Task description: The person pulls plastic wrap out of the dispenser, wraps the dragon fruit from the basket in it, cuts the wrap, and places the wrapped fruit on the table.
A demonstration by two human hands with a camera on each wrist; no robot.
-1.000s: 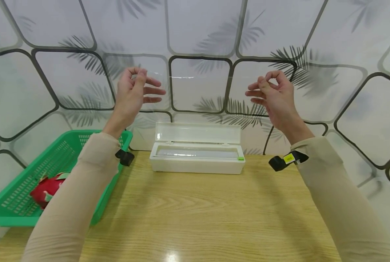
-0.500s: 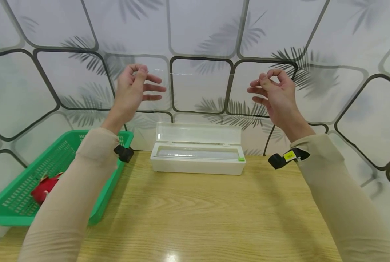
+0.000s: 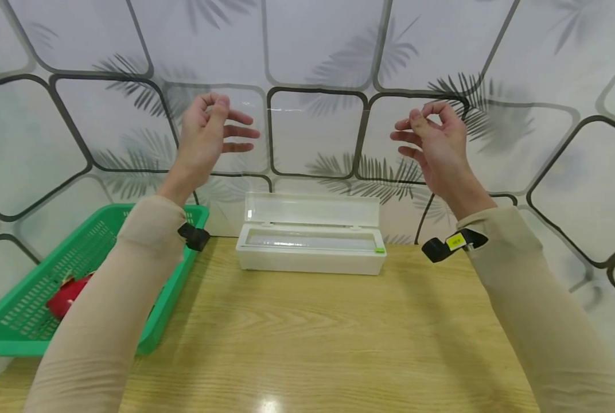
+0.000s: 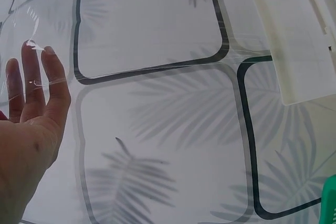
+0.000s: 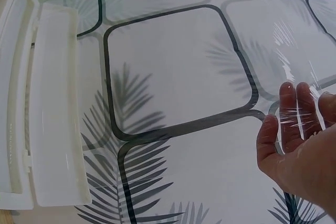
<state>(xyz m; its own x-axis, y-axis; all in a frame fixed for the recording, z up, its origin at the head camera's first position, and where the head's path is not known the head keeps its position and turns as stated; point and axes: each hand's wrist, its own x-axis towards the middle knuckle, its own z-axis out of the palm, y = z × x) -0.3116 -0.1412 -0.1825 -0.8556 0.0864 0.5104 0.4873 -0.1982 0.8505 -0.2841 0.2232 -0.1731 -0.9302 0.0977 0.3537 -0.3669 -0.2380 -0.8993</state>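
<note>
Between the two raised hands stretches a sheet of clear plastic wrap (image 3: 307, 110), visible mainly by its glints and thin upper edge. My left hand (image 3: 200, 135) pinches one upper corner between thumb and index finger, its other fingers spread. At the opposite corner, my right hand (image 3: 439, 142) pinches the film the same way. Creases and shine of the film show over the right fingers (image 5: 290, 111) in the right wrist view. Below and behind the hands, a white wrap dispenser box (image 3: 310, 263) stands with its lid (image 3: 312, 210) up and a roll (image 3: 312, 242) inside.
A green plastic basket (image 3: 155, 332) stands on the left of the wooden table (image 3: 307, 338), holding a red dragon fruit (image 3: 65, 299) partly hidden by the left sleeve. Behind the table rises a patterned wall (image 3: 318, 135). A small green slider (image 3: 379, 250) sits on the box's right end.
Both hands have risen slightly, still pinching the wrap, and its upper edge has gone up with them. The left sleeve now covers more of the dragon fruit. The box has stayed put.
</note>
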